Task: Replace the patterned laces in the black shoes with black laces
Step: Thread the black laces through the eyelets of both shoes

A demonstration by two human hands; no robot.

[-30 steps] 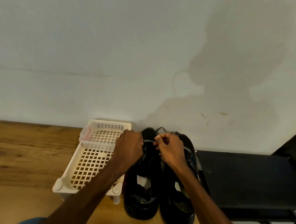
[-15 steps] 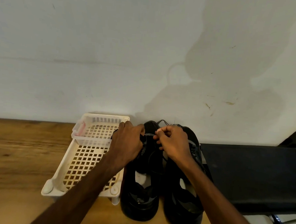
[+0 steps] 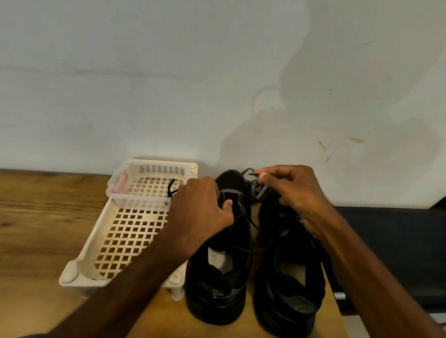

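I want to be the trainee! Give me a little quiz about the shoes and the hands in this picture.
1. True or false: the white basket sits to the right of the shoes.
2. What do the fingers of the right hand pinch? A a lace end, B a spoon, C a sock.
3. Which shoe does the left hand grip?
Key: 1 false; 2 A; 3 the left shoe.

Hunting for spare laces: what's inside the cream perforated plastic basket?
A small clear plastic tub at the basket's far end. A black lace end shows beside it; the left hand covers where it leads.
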